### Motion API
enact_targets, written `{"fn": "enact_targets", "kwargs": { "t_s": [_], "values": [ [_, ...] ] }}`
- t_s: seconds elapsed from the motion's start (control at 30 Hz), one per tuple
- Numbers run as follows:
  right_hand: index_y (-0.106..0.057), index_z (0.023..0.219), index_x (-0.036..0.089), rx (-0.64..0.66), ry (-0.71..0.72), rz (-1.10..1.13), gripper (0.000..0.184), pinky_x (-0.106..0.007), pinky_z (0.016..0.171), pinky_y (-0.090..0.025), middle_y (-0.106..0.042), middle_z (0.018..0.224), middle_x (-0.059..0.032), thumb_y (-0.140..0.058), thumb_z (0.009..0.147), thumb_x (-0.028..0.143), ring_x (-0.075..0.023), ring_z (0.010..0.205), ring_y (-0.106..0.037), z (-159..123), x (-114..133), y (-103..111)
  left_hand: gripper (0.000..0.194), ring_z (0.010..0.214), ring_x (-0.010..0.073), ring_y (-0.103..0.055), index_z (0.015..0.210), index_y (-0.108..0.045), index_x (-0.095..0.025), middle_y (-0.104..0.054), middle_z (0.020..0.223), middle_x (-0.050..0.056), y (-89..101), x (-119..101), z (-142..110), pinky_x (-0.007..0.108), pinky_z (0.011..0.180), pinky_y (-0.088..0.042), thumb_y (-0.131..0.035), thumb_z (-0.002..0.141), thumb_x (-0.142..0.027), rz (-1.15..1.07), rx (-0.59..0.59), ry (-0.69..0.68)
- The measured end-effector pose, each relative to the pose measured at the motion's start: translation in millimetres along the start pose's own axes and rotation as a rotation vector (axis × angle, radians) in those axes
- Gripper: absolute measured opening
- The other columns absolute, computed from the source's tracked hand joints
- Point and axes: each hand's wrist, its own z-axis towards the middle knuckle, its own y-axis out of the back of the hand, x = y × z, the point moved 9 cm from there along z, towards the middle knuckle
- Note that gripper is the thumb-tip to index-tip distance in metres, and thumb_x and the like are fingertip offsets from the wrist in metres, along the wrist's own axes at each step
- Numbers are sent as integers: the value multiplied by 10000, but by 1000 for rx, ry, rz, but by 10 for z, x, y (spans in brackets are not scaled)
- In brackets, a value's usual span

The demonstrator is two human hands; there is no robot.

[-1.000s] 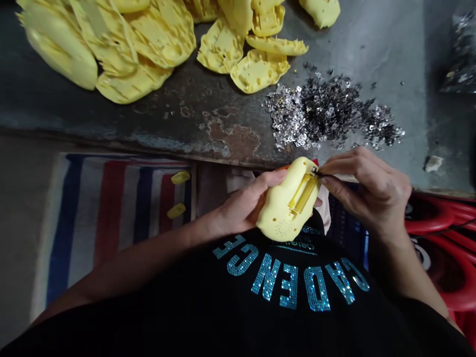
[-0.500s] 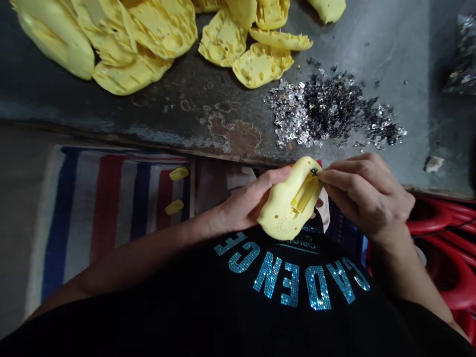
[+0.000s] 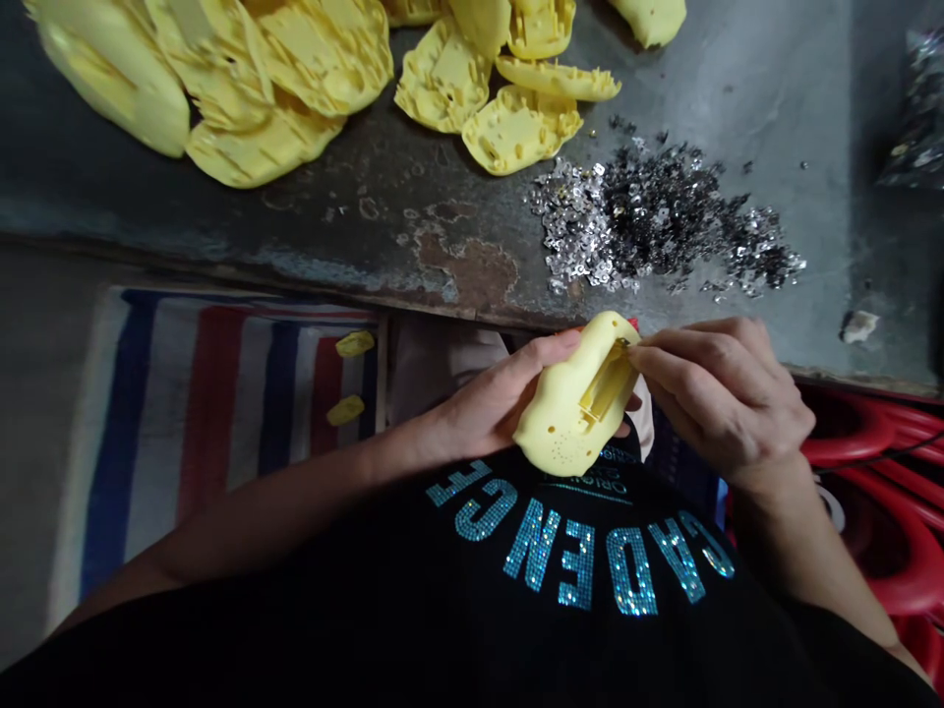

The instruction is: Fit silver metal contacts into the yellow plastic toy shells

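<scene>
A yellow plastic shell (image 3: 564, 408), rounded, with an open battery slot, a few screw holes and a patch of tiny holes, is gripped in my left hand (image 3: 494, 393). The thumb lies along its side and other fingertips show past its far edge. At the slot's upper end, my right hand (image 3: 727, 388) pinches with thumb and forefinger. A small dark metal contact plate (image 3: 624, 342) shows at those fingertips, partly inside the slot. Beyond my hands, a pile of small shiny metal contact plates (image 3: 656, 216) lies on the worn table (image 3: 354, 246).
Several yellow shell halves (image 3: 251, 157) are heaped at the back left, with more shells (image 3: 520, 128) near the pile. A clear bag (image 3: 918, 118) of metal parts sits far right. Red rings (image 3: 885, 560) stand low right. Two yellow pieces (image 3: 346, 410) lie on striped sheeting (image 3: 213, 413).
The metal contact plate has gone from lying visibly over the slot's end to sitting lower, mostly out of sight in it. My right hand has tilted and shifted slightly.
</scene>
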Motion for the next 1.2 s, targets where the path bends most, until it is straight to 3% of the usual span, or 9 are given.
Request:
{"fn": "enact_targets", "kwargs": {
  "t_s": [0.1, 0.3, 0.5, 0.63, 0.73, 0.83, 1.03, 1.13, 1.2],
  "values": [
    [-714, 1507, 389, -39, -21, 38, 477, -434, 770, -598, -897, 1234, -26, -749, 1086, 166, -252, 948, -795, -1, -8, 9, 812, 1081, 308, -860, 1610, -631, -203, -876, 1268, 154, 11, 10, 2, 341, 814, -679, -756, 1011, -737, -13, -1, 4],
    [-757, 1449, 345, -137, -74, 50, 427, -444, 790, -616, -894, 1201, -60, -769, 1070, 149, -261, 927, -789, -43, -16, 55, 685, 1125, 318, -825, 1283, -779, -165, -854, 1253, 161, 55, 30, -15, 415, 994, -674, -778, 965, -771, 5, -72, 52],
    [-787, 1377, 319, -35, -265, 254, 322, -425, 878, -677, -856, 1248, -81, -818, 1066, 243, -264, 1051, -820, 67, -209, -14, 835, 1011, 300, -841, 1605, -649, -186, -866, 1230, 149, 105, -24, -40, 369, 847, -662, -827, 970, -698, 78, -150, -71],
    [-786, 1325, 282, 113, -311, 443, 257, -355, 786, -683, -825, 1117, -50, -810, 1074, 332, -214, 903, -790, 131, -302, -153, 842, 863, 219, -778, 1656, -643, -202, -859, 1091, 87, 173, -132, -185, 277, 728, -571, -883, 980, -642, 289, -287, -183],
    [-777, 1257, 276, 63, -336, 452, 208, -340, 767, -669, -803, 1056, -29, -822, 1056, 312, -194, 844, -763, 112, -328, -152, 856, 805, 168, -708, 1661, -666, -196, -840, 1095, 88, 133, -178, -310, 239, 668, -510, -839, 1005, -717, 434, -252, -204],
    [-762, 1227, 280, -25, -375, 500, 220, -334, 762, -655, -790, 1038, -18, -856, 1030, 310, -186, 834, -753, 40, -323, -154, 800, 753, 127, -665, 1700, -650, -238, -839, 1131, 74, 133, -195, -394, 220, 648, -489, -822, 1045, -662, 595, -219, -200],
    [-772, 1239, 301, -103, -438, 542, 280, -349, 773, -628, -789, 1057, -13, -895, 990, 268, -189, 859, -761, -173, -318, -185, 692, 889, 174, -770, 1609, -719, -222, -865, 1293, 112, 159, -229, -384, 231, 737, -559, -859, 1038, -588, 723, -209, -225],
    [-797, 1204, 302, -131, -580, 705, 262, -345, 765, -631, -801, 1020, -9, -918, 972, 317, -187, 852, -764, -298, -413, -312, 741, 899, 201, -786, 1623, -704, -228, -865, 1309, 132, 175, -198, -403, 251, 729, -576, -767, 1062, -709, 643, -131, -197],
    [-804, 1154, 293, -164, -753, 943, 272, -324, 733, -647, -808, 950, 4, -946, 944, 391, -175, 801, -760, -388, -484, -518, 682, 1001, 244, -811, 1535, -772, -210, -855, 1344, 153, 239, -260, -459, 304, 830, -629, -658, 1113, -734, 616, -130, -244]
  ]
}}
